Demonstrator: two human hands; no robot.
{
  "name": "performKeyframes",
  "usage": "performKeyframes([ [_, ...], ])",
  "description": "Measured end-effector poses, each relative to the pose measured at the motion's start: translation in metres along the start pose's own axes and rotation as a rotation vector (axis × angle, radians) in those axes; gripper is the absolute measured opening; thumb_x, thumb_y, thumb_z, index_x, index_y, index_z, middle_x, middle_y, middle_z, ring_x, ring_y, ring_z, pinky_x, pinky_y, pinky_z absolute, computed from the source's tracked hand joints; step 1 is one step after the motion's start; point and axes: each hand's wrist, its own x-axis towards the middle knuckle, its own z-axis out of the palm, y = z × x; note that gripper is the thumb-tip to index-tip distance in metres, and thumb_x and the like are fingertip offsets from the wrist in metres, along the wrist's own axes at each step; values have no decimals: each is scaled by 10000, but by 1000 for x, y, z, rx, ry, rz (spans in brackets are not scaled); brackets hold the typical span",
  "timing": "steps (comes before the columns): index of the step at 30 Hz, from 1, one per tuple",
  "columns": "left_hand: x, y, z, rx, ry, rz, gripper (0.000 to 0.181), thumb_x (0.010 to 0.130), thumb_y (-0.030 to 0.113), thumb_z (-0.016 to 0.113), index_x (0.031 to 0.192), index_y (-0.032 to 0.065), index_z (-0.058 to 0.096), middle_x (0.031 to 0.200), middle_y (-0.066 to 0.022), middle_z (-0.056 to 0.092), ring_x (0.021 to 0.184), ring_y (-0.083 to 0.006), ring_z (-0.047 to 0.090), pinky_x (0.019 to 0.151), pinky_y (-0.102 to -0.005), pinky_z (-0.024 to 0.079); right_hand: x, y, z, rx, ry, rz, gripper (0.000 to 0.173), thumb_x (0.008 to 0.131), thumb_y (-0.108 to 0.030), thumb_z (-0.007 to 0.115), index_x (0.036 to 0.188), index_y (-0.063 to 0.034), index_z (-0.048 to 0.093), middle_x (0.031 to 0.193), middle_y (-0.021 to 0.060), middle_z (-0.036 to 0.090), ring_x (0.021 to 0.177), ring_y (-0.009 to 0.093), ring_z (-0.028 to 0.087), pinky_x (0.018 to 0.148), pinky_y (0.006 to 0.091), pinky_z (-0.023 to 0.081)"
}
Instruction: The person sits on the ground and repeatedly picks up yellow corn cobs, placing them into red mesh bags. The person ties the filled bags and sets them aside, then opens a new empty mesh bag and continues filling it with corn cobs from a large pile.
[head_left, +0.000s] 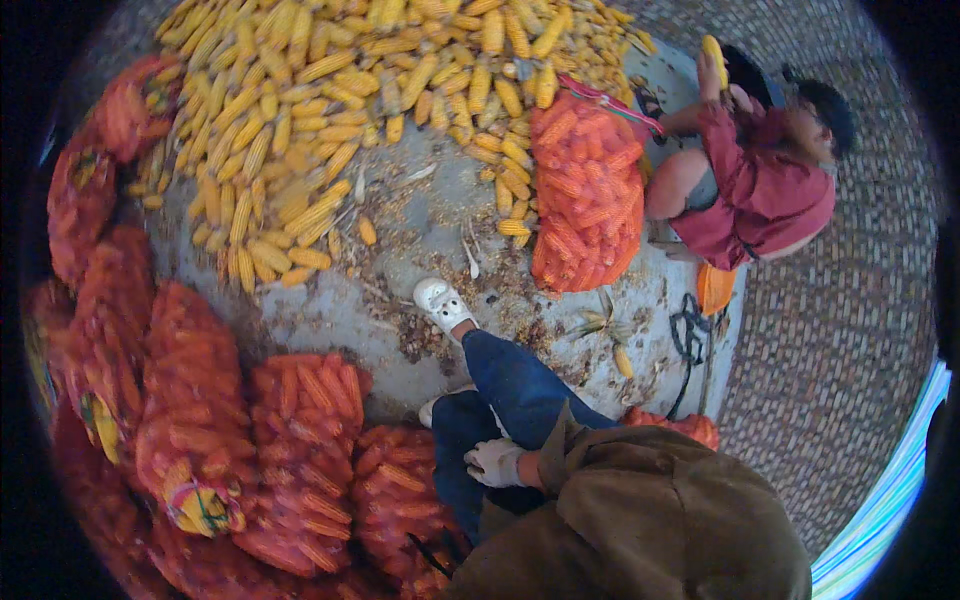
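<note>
My right hand (495, 463), in a pale glove, lies over my jeans (517, 382) between my legs, its fingers partly curled. I cannot tell whether it holds anything. A brown sleeve (637, 487) covers that arm. My left hand is out of view. A white clog (444, 304) is on my forward foot, on the grey ground. Close beside my legs stands a red mesh sack of corn cobs (397, 487). Before me spreads a large heap of yellow corn cobs (300, 112).
A full orange mesh sack (589, 195) stands upright at the heap's right edge. Beyond it sits a person in a red shirt (757, 180), holding a corn cob (714, 60). Several filled red sacks (195, 390) line the left. A black strap (686, 337) lies by the brick paving (817, 337).
</note>
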Motion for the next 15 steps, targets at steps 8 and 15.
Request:
performKeyframes([
  [8, 23, 65, 6, 0, -23, 144, 721, 889, 248, 670, 1469, -13, 329, 1484, -196, 384, 1338, -324, 398, 1118, -406, 334, -7, 33, -8, 219, 352, -11, 380, 945, -364, 490, 1165, -91, 636, 1021, 179, 664, 997, 394, 619, 888, 481, 492],
  [15, 29, 115, 18, 20, -73, 210, 760, 870, 266, 695, 1472, -11, 322, 1483, -201, 381, 1339, -335, 394, 1119, -412, 332, -7, 47, -41, 221, 487, 6, 326, 898, -365, 548, 1044, -90, 647, 971, 185, 661, 887, 383, 643, 766, 494, 516],
])
